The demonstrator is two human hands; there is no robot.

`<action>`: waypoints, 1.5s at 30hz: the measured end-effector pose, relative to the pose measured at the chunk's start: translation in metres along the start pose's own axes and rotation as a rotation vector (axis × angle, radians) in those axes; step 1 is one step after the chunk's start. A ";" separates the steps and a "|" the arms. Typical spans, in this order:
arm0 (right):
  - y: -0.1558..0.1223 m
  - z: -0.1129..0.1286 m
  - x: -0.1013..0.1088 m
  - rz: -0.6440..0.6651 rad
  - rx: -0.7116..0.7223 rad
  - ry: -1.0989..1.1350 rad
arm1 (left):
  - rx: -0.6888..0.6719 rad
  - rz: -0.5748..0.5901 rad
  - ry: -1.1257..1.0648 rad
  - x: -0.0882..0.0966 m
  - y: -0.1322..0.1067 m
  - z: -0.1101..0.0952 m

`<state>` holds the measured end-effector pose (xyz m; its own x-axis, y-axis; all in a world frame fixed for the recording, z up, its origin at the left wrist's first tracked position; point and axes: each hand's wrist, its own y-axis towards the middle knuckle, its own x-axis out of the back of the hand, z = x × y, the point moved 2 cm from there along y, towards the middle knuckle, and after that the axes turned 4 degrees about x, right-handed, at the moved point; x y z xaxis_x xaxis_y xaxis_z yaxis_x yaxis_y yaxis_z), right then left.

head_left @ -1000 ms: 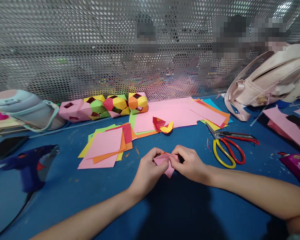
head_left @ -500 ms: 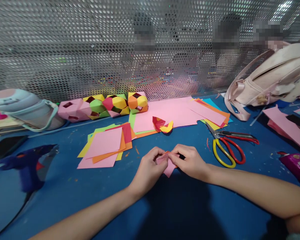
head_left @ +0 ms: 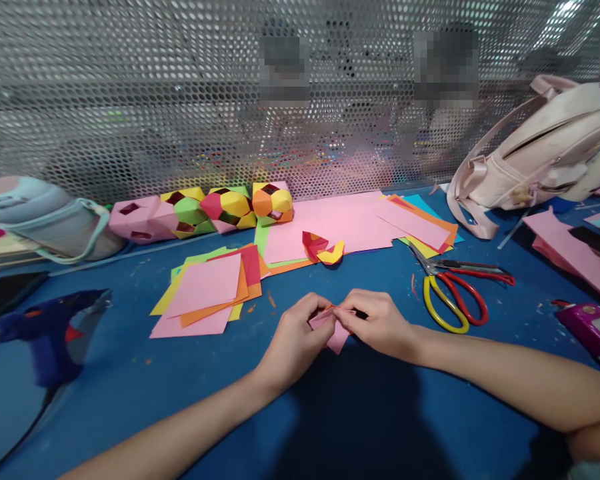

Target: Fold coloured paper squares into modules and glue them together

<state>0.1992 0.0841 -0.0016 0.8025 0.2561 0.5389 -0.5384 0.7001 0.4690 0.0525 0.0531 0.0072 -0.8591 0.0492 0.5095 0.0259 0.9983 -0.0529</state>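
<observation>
Between my two hands is a small piece of pink paper (head_left: 339, 340), folded, with a trace of orange at its edge. My left hand (head_left: 305, 333) pinches its left side between thumb and fingers. From the right, my right hand (head_left: 377, 320) pinches the upper fold, and the fingertips of both hands nearly meet there. Part of the paper is hidden behind the fingers. Just beyond the hands lie a folded red paper piece (head_left: 314, 247) and a yellow one (head_left: 333, 253), touching each other. Scissors (head_left: 447, 287) with yellow and red handles lie to the right.
Coloured paper squares (head_left: 207, 287) lie left of my hands, larger pink sheets (head_left: 330, 223) behind. Folded paper balls (head_left: 230, 208) line the perforated metal panel (head_left: 180, 120). A blue glue gun (head_left: 50, 333) and bottle (head_left: 45, 217) stand left; a backpack (head_left: 545, 153) and purple tool (head_left: 590, 327) sit right.
Both hands stay in nearly the same place, still pinching the pink paper, with their fingertips slightly closer together at the fold. The view has shifted a little, so the table things appear slightly further left.
</observation>
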 end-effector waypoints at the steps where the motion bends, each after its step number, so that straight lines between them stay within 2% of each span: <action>1: 0.000 0.001 0.001 0.000 -0.006 0.000 | 0.004 -0.004 -0.004 0.000 0.000 0.000; 6: 0.002 0.003 0.004 -0.021 -0.031 0.017 | 0.066 -0.017 -0.055 0.002 0.001 0.002; 11: 0.003 0.000 0.006 -0.025 -0.008 0.060 | 0.060 -0.024 -0.056 0.003 0.002 0.001; 15: 0.005 0.000 0.009 -0.056 -0.086 0.078 | 0.110 -0.088 -0.114 0.005 0.004 0.003; 20: 0.005 0.001 0.006 0.008 -0.132 -0.002 | 0.166 -0.148 -0.197 0.006 0.005 0.005; 37: 0.001 -0.003 0.001 -0.050 -0.085 -0.039 | 0.120 -0.091 -0.160 0.004 0.004 0.001; 45: 0.004 0.000 0.001 -0.003 -0.142 0.012 | 0.217 -0.219 -0.233 0.006 0.005 0.009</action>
<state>0.1983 0.0872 0.0005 0.8079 0.2611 0.5284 -0.4944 0.7883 0.3664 0.0431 0.0583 0.0017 -0.9260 -0.1977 0.3216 -0.2582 0.9531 -0.1578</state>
